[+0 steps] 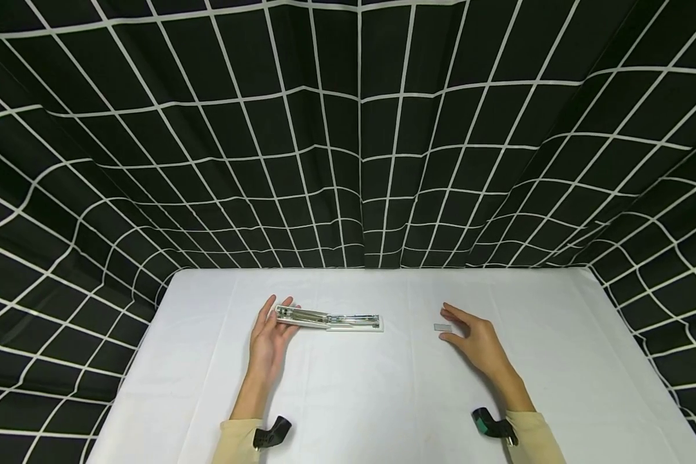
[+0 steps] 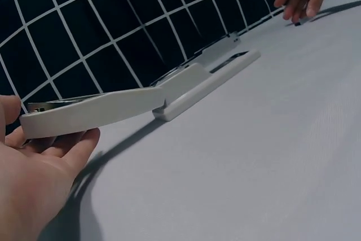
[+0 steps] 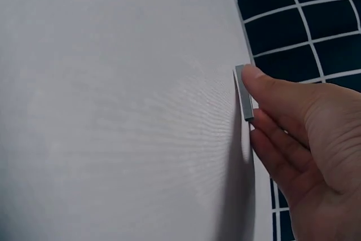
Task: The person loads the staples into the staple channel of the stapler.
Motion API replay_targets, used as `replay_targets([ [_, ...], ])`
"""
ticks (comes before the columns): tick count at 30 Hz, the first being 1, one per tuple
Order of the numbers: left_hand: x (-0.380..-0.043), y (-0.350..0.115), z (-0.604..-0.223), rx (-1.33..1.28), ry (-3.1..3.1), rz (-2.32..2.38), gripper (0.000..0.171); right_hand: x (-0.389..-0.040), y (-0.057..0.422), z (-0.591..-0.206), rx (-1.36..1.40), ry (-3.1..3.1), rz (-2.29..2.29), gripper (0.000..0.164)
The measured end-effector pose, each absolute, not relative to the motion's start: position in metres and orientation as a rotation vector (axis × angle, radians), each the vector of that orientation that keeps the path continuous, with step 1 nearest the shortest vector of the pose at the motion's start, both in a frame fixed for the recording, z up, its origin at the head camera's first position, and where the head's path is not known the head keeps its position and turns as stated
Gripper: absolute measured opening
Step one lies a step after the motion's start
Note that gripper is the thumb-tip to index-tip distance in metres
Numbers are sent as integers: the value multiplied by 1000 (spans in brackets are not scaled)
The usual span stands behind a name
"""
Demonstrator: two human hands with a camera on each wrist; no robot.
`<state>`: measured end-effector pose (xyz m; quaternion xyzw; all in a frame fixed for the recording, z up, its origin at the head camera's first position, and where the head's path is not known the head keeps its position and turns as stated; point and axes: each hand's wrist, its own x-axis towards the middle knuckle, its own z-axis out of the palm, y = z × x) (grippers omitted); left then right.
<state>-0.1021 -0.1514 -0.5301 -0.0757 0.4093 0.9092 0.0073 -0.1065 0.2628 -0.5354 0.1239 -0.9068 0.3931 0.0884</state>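
Observation:
A white stapler (image 1: 355, 323) is unfolded at its hinge, with its metal inner parts showing. My left hand (image 1: 269, 345) holds the raised end, fingers underneath and thumb at its tip. In the left wrist view, the stapler's base (image 2: 208, 86) rests on the table while the part in my left hand (image 2: 34, 179) tilts up from it. Over to the right is a small grey strip of staples (image 1: 443, 327). My right hand (image 1: 478, 338) is around the strip, thumb and fingers parted on either side. From the right wrist, my thumb overlaps the staple strip (image 3: 244, 94).
A white cloth covers the table (image 1: 371, 399). Behind and at both sides hangs a black curtain (image 1: 336, 142) with a white grid. Each wrist carries a black camera mount, one on the left (image 1: 272, 433) and one on the right (image 1: 493, 425).

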Motion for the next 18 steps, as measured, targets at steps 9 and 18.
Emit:
replay_targets([
  [9, -102, -147, -534, -302, 1242, 2892, 51, -107, 260, -542, 402, -2672, 1136, 48],
  [18, -102, -145, -534, -335, 1240, 2922, 48, -110, 254, -536, 409, -2724, 1078, 41],
])
